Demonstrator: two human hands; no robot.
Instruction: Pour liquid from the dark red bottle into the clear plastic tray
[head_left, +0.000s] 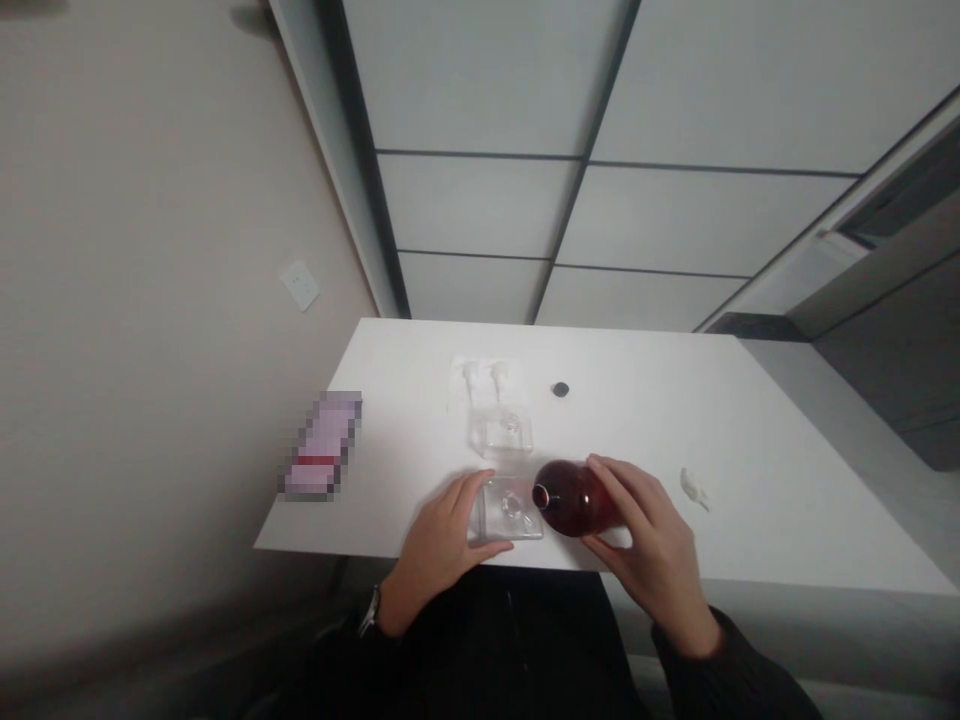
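Note:
My right hand (649, 535) is wrapped round a dark red bottle (581, 498), tilted so its uncapped mouth points left. The mouth hangs by the right side of a clear plastic box (512, 508) with a round opening on top. Around the left side of this box my left hand (448, 535) is curved, thumb along the near edge and fingers at the far edge. Whether any liquid is leaving the bottle cannot be made out. Just beyond stands a second clear plastic box (504, 432), with a similar round opening.
Two white pieces with stems (484, 378) lie behind the boxes on the white table (637, 370). A small dark round cap (560, 389) is to their right. A crumpled white scrap (694, 489) lies at the right, and a blurred pink item (322, 445) at the left edge.

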